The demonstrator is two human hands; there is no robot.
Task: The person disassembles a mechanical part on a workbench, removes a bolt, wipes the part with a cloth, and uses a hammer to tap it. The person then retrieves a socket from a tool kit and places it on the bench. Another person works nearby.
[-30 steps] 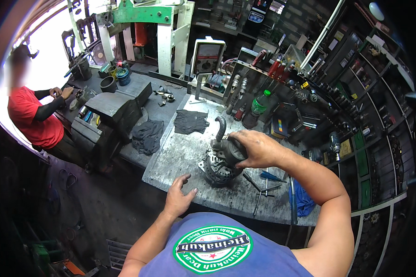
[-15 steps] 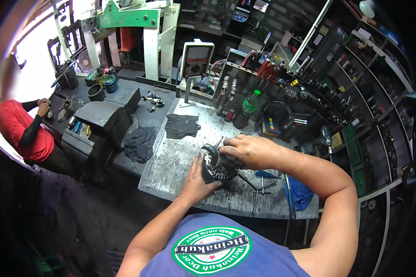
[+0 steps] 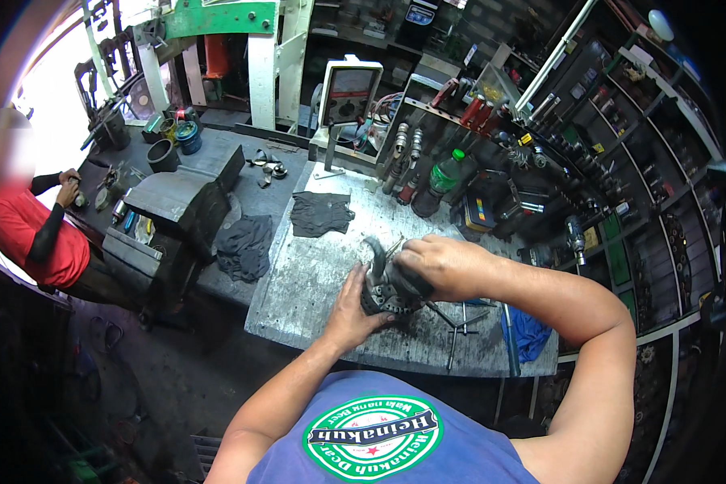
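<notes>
The left hand point(image 3: 355, 310), off the part a second ago, now cups the dark metal part point(image 3: 385, 286) on the bench point(image 3: 315, 274). The right hand point(image 3: 436, 266) clasps its top (a rag point(image 3: 321, 213) lies behind).

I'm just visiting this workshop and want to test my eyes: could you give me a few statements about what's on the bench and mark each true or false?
1. Both hands are on the dark metal part on the workbench. True: the left hand cups it from below and the right hand grips its top.
2. A green plastic bottle stands at the back of the bench. True.
3. The dark rag is draped over the metal part. False: it lies flat on the bench, apart from it, farther back.
4. The blue cloth sits to the person's left. False: it is at the bench's right edge.
5. Another person in a red shirt is off to the left. True.
</notes>
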